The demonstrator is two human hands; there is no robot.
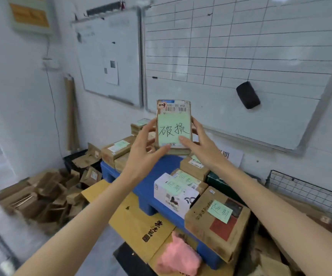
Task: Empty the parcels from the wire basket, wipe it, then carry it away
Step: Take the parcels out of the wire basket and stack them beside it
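Note:
I hold a small brown parcel upright in front of me, its green handwritten note facing the camera. My left hand grips its left edge and my right hand grips its right edge and lower front. Below it a blue plastic pallet carries several parcels with green notes: a white one, a large brown one, others at the back left. A black wire basket stands at the right against the wall, only partly in view. A pink cloth lies on the pallet's near corner.
Flattened yellow cardboard lies beside the pallet. A heap of crushed brown boxes covers the floor at the left. Two whiteboards hang on the wall behind, one with a black eraser. Cardboard tubes lean in the corner.

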